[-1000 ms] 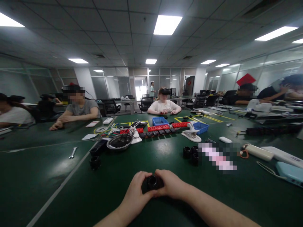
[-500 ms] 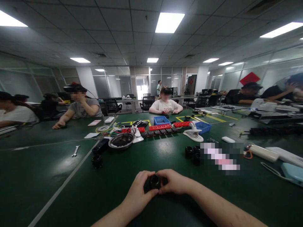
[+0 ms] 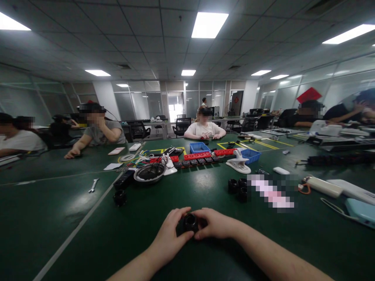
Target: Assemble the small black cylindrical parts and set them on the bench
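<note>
– While the left hand (image 3: 177, 225) and right hand (image 3: 212, 223) curl half-closed around the black cylinder (image 3: 190, 223), where is it?
– Toward the counter's (image 3: 137, 222) near edge.
– Progress?
– Held, not released; three cylinders (image 3: 233, 186) and a lone cylinder (image 3: 120, 198) stand untouched. What remains, I can't tell.

Fingers of the left hand (image 3: 172, 225) and right hand (image 3: 215, 223) partly cover the black ring (image 3: 191, 225). Both forearms (image 3: 134, 265) leave at the bottom edge. Pixels mask a pink thing (image 3: 272, 192), apparently flat; the right edge cuts a blue case (image 3: 361, 210).
</note>
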Tool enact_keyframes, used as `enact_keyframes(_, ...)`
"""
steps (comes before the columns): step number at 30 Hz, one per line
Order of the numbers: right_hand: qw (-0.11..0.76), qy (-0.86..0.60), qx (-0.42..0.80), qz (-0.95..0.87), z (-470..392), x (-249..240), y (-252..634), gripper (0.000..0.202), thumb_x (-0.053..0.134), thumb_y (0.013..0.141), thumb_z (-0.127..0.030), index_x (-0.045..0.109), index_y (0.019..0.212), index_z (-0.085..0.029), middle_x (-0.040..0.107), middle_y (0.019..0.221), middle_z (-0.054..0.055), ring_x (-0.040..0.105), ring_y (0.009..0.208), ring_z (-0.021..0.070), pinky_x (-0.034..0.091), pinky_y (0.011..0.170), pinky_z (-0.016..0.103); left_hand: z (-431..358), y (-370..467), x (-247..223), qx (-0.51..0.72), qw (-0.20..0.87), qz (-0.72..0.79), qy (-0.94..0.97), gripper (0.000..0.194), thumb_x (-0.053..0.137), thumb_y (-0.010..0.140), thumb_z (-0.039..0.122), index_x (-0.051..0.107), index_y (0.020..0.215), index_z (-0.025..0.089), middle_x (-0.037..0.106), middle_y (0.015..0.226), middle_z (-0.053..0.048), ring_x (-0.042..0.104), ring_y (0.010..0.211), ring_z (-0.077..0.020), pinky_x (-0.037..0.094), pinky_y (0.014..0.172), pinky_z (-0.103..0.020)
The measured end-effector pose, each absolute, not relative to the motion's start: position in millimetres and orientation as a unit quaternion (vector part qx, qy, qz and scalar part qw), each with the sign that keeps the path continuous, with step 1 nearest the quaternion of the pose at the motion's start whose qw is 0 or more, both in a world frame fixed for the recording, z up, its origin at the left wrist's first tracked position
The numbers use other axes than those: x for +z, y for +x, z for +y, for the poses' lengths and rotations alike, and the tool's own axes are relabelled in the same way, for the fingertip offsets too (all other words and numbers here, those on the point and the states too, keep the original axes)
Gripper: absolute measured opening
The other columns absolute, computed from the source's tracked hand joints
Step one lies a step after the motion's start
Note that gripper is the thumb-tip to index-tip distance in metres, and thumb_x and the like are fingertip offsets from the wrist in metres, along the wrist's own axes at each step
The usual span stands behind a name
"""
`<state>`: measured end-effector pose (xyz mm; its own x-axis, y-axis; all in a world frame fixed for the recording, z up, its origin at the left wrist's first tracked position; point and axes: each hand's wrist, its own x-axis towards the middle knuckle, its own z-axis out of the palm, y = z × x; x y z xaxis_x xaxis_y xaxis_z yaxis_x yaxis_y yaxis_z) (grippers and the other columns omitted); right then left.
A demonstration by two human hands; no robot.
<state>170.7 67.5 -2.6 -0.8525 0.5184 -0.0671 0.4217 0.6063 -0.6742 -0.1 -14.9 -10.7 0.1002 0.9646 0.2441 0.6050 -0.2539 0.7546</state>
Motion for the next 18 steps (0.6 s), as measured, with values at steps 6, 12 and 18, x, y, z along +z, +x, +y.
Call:
enact_keyframes(6, 0.073, -0.299, 0.361, -0.88, 70.8, -8.3, 167.7, 0.036, 0.071, 0.057, -0.034, 0.054, 0.083, -0.016, 0.054, 0.071, -0.003, 0.049, 0.062, 0.011, 0.035, 0.052, 0.019, -14.6, 1.6, -7.9, 0.365, 0.233, 0.562, 0.705, 0.034, 0.066, 0.063, 0.021, 0.057, 0.095, 0.023, 0.056, 0.093, -0.003, 0.052, 0.091, -0.0226, 0.041, 0.078, -0.034)
enact_keyframes(12, 0.09, -0.385, 0.125, -0.91, 48.1, -6.8, 153.1, 0.053, 0.061, 0.057, -0.058, 0.055, 0.088, -0.015, 0.058, 0.079, 0.009, 0.054, 0.07, 0.0227, 0.041, 0.06, 0.031, -12.7, 3.7, -10.3, 0.374, 0.21, 0.592, 0.682, 0.031, 0.066, 0.062, 0.018, 0.055, 0.091, 0.021, 0.055, 0.09, -0.003, 0.051, 0.088, -0.0221, 0.041, 0.077, -0.034)
enact_keyframes(18, 0.111, -0.302, 0.225, -0.92, 58.2, -3.7, 163.5, 0.056, 0.068, 0.055, -0.05, 0.054, 0.1, -0.019, 0.059, 0.086, 0.004, 0.054, 0.076, 0.0204, 0.041, 0.066, 0.029, -12.2, 0.8, -12.3, 0.368, 0.227, 0.579, 0.691, 0.033, 0.062, 0.066, 0.02, 0.055, 0.098, 0.022, 0.056, 0.096, -0.004, 0.051, 0.091, -0.0225, 0.041, 0.077, -0.034)
